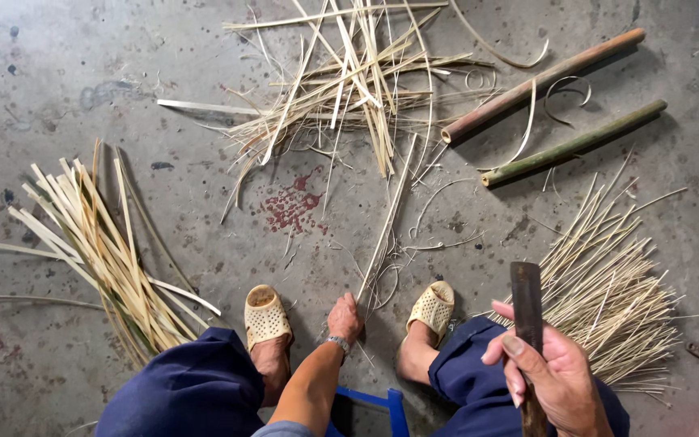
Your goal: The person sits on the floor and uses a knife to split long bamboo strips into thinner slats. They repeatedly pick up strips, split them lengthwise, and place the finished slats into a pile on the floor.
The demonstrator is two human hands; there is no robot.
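My left hand (345, 317) reaches down between my feet and closes on the near end of a long thin bamboo strip (387, 222) that runs away across the concrete floor. My right hand (550, 374) grips a dark flat-bladed knife (526, 303), blade pointing up and away, over my right knee. A watch sits on my left wrist. I wear blue trousers and pale woven slippers (266, 316).
A bundle of flat bamboo strips (103, 251) lies at the left, a pile of thin slivers (608, 283) at the right, loose tangled strips (349, 81) at the top. Two bamboo poles (544, 81) lie at the upper right. A red stain (293, 206) marks the floor. A blue stool edge (382, 400) shows below me.
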